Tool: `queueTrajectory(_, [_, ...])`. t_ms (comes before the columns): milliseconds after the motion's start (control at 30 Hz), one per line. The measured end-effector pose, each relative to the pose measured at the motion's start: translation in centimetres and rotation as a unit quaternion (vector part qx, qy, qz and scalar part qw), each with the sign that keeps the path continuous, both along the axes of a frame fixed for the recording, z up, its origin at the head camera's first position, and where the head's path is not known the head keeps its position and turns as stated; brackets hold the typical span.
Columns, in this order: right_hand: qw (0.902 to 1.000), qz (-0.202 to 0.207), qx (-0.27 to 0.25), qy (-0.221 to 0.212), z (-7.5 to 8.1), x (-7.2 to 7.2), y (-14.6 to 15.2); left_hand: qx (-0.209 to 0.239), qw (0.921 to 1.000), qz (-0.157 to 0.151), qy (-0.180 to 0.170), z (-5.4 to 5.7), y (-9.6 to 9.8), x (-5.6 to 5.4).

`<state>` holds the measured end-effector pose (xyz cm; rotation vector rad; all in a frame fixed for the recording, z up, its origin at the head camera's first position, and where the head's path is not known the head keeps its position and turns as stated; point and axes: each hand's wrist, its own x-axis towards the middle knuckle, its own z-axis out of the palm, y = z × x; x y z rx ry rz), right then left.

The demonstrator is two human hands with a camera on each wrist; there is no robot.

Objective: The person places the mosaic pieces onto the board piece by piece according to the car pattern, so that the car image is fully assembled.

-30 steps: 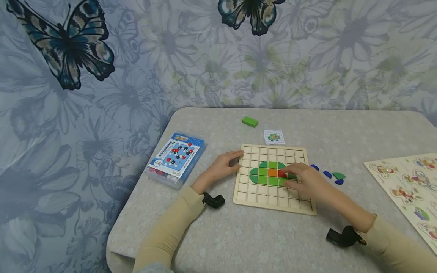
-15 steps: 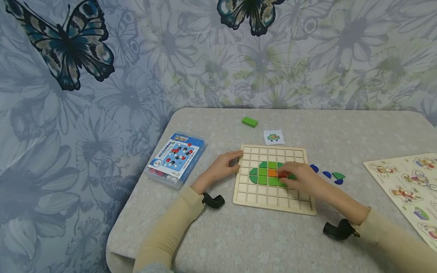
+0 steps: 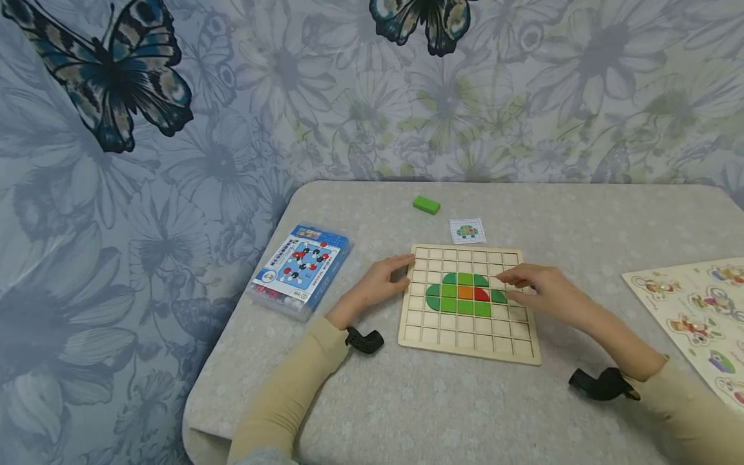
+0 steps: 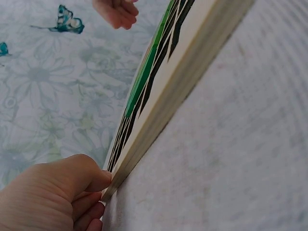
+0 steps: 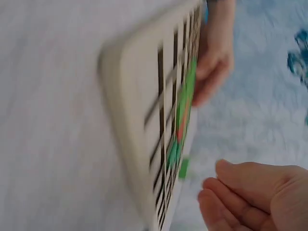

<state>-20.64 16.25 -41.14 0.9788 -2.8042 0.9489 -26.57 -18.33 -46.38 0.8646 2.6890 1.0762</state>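
Note:
A wooden grid board [image 3: 442, 332] lies on the table, bearing green square pieces [image 3: 448, 305], dark green rounded pieces [image 3: 433, 298], an orange square [image 3: 465, 292] and a red rounded piece [image 3: 481, 294]. My left hand [image 3: 378, 284] touches the board's left edge near the far corner, thumb and fingers against the side. Above the board's right side hovers my right hand [image 3: 546, 290], its fingers loosely bent and nothing between them. In the right wrist view this hand [image 5: 255, 197] is apart from the board. The blue pieces are hidden behind it in the head view.
Behind the board lie a small picture card [image 3: 467, 231] and a green block [image 3: 427, 205]. To the left is a plastic box [image 3: 301, 271] with a molecule picture. A sheet with printed animals [image 3: 692, 303] covers the right side of the table.
My right hand has let go of the red piece, which now sits in the grid beside the orange square, and has moved back to the right. My left hand stays at the edge.

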Motion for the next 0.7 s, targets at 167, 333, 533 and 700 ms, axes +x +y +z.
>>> queueTrajectory(167, [0.9940,-0.078,0.068,-0.035,-0.3,0.0,5.8,0.002,1.0000,0.006,0.000,-0.2,0.2,-0.1])
queueTrajectory(333, [0.9864,-0.119,0.093,-0.065,-1.6,-0.1,8.5,-0.001,0.9999,0.009,0.007,0.0,-0.1,-0.2])
queueTrajectory(533, [0.9847,-0.146,0.074,-0.061,-2.0,0.3,9.6,0.013,0.9999,0.006,0.004,-0.3,0.0,-0.1])
queueTrajectory(700, [0.9878,-0.134,0.072,-0.035,-2.2,0.7,10.3,0.021,0.9997,-0.001,0.012,-0.2,0.1,-0.1])
